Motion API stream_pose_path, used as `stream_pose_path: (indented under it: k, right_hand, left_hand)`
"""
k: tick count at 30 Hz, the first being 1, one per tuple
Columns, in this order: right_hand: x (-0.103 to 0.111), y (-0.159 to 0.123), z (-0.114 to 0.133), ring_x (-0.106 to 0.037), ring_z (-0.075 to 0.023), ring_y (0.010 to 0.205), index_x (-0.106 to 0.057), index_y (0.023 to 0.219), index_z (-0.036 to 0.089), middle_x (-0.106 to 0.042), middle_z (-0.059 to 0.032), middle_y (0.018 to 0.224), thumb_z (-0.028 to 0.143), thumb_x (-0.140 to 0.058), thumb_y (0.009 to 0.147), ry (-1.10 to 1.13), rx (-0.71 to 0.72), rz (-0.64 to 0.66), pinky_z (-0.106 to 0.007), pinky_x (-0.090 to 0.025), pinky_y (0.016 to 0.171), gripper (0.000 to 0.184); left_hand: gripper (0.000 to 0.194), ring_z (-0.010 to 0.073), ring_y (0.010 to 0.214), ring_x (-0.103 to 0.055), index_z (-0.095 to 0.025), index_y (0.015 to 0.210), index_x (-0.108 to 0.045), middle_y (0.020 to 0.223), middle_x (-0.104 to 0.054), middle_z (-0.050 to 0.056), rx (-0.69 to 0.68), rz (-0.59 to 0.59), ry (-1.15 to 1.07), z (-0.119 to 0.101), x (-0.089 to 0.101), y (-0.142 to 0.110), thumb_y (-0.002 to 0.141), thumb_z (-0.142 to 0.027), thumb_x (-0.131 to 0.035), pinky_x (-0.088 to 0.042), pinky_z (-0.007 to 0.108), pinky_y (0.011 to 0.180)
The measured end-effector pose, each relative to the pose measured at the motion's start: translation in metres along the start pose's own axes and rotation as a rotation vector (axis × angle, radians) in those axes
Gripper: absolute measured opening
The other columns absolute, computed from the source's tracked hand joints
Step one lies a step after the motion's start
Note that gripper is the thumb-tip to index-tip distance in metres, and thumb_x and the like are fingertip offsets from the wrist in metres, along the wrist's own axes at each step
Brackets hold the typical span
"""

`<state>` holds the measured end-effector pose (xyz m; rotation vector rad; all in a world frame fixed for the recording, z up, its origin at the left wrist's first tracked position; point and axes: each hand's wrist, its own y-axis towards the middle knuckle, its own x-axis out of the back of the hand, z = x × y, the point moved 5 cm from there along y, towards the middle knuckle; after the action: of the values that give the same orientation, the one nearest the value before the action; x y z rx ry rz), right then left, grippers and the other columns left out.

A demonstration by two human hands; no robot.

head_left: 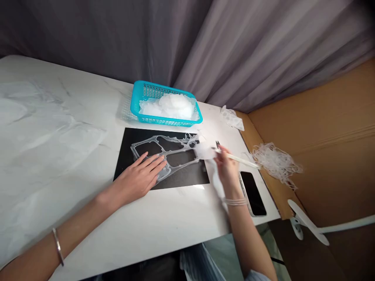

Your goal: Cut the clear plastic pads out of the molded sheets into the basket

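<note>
My left hand (pixel 140 175) lies flat with fingers stretched out on a clear plastic frame (pixel 164 150) that rests on a black mat (pixel 181 175). My right hand (pixel 227 168) is closed around a thin white-handled tool (pixel 240 159) with a dark tip, held beside the frame's right end. A small translucent plastic piece (pixel 204 150) sits at the tool's tip; whether the fingers also pinch it is unclear.
A turquoise basket (pixel 140 102) with translucent plastic pieces stands behind the mat. A phone (pixel 253 193) lies near the table's right edge. A tangle of plastic offcuts (pixel 277 160) and a crumpled piece (pixel 232 117) lie at right. Cardboard (pixel 328 128) walls the right side.
</note>
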<state>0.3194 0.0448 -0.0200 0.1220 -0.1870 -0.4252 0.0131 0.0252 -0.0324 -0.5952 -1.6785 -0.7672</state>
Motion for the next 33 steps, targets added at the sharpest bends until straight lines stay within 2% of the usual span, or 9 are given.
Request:
stream_pose_path:
  k: [3, 6, 10, 13, 15, 18, 21, 27, 33]
  right_hand:
    - [0.069, 0.019, 0.003, -0.074, -0.0249, 0.094, -0.064, 0.088, 0.024, -0.074, -0.0098, 0.079, 0.043, -0.059, 0.09, 0.043, -0.02, -0.083, -0.036, -0.059, 0.078, 0.019]
    - [0.09, 0.014, 0.015, -0.07, -0.0251, 0.108, -0.064, 0.085, 0.03, -0.075, -0.0079, 0.079, 0.042, -0.062, 0.089, 0.122, -0.041, -0.108, -0.038, -0.059, 0.089, 0.012]
    - [0.03, -0.012, 0.028, -0.067, -0.0257, 0.116, -0.067, 0.101, 0.028, -0.077, -0.0062, 0.1, 0.036, -0.062, 0.09, 0.32, -0.186, 0.003, -0.046, -0.052, 0.102, 0.013]
    - [-0.039, -0.027, 0.045, -0.07, -0.029, 0.11, -0.066, 0.11, 0.024, -0.077, -0.0081, 0.105, 0.042, -0.06, 0.092, 0.39, -0.28, 0.209, -0.052, -0.055, 0.096, 0.026]
    - [-0.077, -0.034, 0.057, -0.071, -0.0281, 0.107, -0.065, 0.115, 0.024, -0.077, -0.0085, 0.106, 0.044, -0.057, 0.093, 0.427, -0.336, 0.365, -0.05, -0.056, 0.092, 0.031]
    - [-0.11, -0.038, 0.069, -0.071, -0.0262, 0.102, -0.064, 0.12, 0.024, -0.076, -0.0092, 0.108, 0.046, -0.054, 0.094, 0.426, -0.354, 0.49, -0.046, -0.058, 0.089, 0.036]
    - [-0.123, -0.039, 0.068, -0.072, -0.0261, 0.101, -0.065, 0.123, 0.023, -0.077, -0.0102, 0.107, 0.049, -0.05, 0.095, 0.436, -0.374, 0.551, -0.046, -0.057, 0.089, 0.041]
    - [-0.119, -0.037, 0.054, -0.07, -0.0299, 0.104, -0.066, 0.123, 0.019, -0.074, -0.0151, 0.113, 0.063, -0.025, 0.097, 0.392, -0.437, 0.666, -0.052, -0.055, 0.089, 0.065]
    - [-0.111, -0.034, 0.048, -0.07, -0.0303, 0.099, -0.068, 0.118, 0.017, -0.074, -0.0176, 0.111, 0.062, -0.025, 0.096, 0.357, -0.48, 0.66, -0.044, -0.058, 0.071, 0.067]
  left_hand:
    - [0.049, 0.0264, 0.144, -0.038, -0.015, 0.147, -0.045, 0.153, -0.046, 0.011, -0.004, 0.004, -0.019, 0.001, -0.001, 0.0, 0.1, -0.02, -0.033, -0.016, 0.049, 0.122]
    - [0.046, 0.0263, 0.142, -0.04, -0.015, 0.141, -0.053, 0.147, -0.053, 0.01, -0.002, -0.013, -0.091, 0.004, 0.001, 0.004, 0.098, -0.021, -0.037, -0.018, 0.05, 0.122]
    - [0.036, 0.0268, 0.127, -0.054, -0.017, 0.116, -0.07, 0.125, -0.07, 0.009, 0.124, -0.107, -0.282, 0.009, 0.022, 0.014, 0.095, -0.023, -0.042, -0.035, 0.048, 0.113]
    - [0.028, 0.0253, 0.1, -0.065, -0.018, 0.096, -0.073, 0.098, -0.075, 0.008, 0.456, -0.221, -0.555, 0.02, 0.042, 0.015, 0.094, -0.032, -0.049, -0.049, 0.04, 0.093]
    - [0.03, 0.0237, 0.093, -0.067, -0.019, 0.099, -0.072, 0.097, -0.075, 0.007, 0.628, -0.224, -0.935, 0.023, 0.044, 0.013, 0.093, -0.041, -0.053, -0.053, 0.035, 0.083]
    - [0.035, 0.0228, 0.099, -0.068, -0.019, 0.108, -0.072, 0.107, -0.074, 0.01, 0.67, -0.148, -1.62, 0.017, 0.034, 0.012, 0.092, -0.046, -0.058, -0.055, 0.03, 0.077]
    - [0.022, 0.017, 0.09, -0.069, -0.017, 0.1, -0.075, 0.097, -0.076, 0.008, 0.756, -0.2, -1.899, 0.021, 0.024, 0.006, 0.088, -0.035, -0.068, -0.055, 0.024, 0.073]
    - [0.025, 0.0182, 0.084, -0.072, -0.015, 0.104, -0.077, 0.091, -0.078, 0.01, 0.842, -0.199, -1.891, 0.023, 0.023, -0.002, 0.087, -0.033, -0.071, -0.058, 0.026, 0.071]
    - [0.025, 0.0196, 0.082, -0.073, -0.017, 0.101, -0.078, 0.089, -0.079, 0.009, 0.835, -0.166, -1.864, 0.022, 0.025, -0.002, 0.086, -0.036, -0.071, -0.06, 0.03, 0.072]
